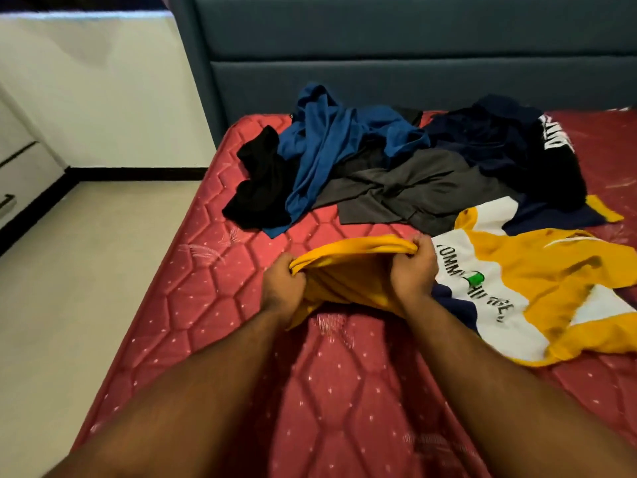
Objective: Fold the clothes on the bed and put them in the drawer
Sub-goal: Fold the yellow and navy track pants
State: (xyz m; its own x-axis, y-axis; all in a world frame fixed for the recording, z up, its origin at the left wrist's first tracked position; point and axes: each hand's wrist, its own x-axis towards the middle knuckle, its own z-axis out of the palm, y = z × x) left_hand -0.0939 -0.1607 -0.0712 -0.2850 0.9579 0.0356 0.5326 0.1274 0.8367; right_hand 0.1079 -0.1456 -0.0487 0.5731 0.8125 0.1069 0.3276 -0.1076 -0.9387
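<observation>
A: Where are the 2 arms?

B: Both bare forearms come in from the bottom edge and run forward, drawing closer together toward the wrists.

A: And the left hand (282,288)?

B: Knuckles up, back of the hand toward the camera, fingers curled into a fist that grips a bunched edge of yellow fabric (351,250).

A: The right hand (413,267)?

B: Same pose, a little farther forward than the left, fingers curled tight round the other end of that edge. The 2 hands are apart, and the fabric stretches between them.

A: The wrists?

B: Both roughly straight, in line with the forearms.
</observation>
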